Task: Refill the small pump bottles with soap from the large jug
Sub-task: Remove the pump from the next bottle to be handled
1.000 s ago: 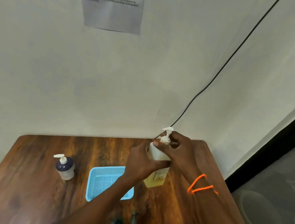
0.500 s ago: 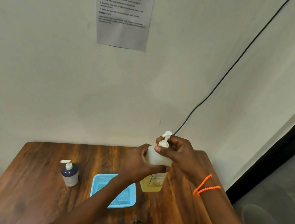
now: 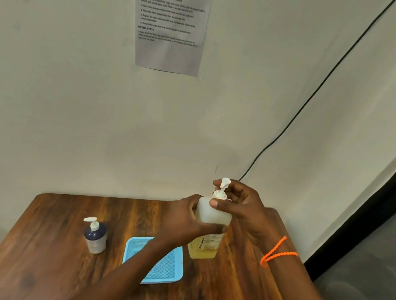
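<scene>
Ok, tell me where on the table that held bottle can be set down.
Bare wood lies left of the dark pump bottle, between it and the blue tray, and along the wall edge of the table behind both. The right side under the held bottle is taken by both forearms; the near edge holds dark blurry items.

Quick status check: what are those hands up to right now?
Left hand grips pump bottle body. Right hand on pump head. Bottle held above table. Nothing in the way.

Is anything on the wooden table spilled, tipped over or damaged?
Nothing stands out. The small dark-blue pump bottle stands upright, the light-blue mesh tray lies flat, and no spill shows on the table.
</scene>
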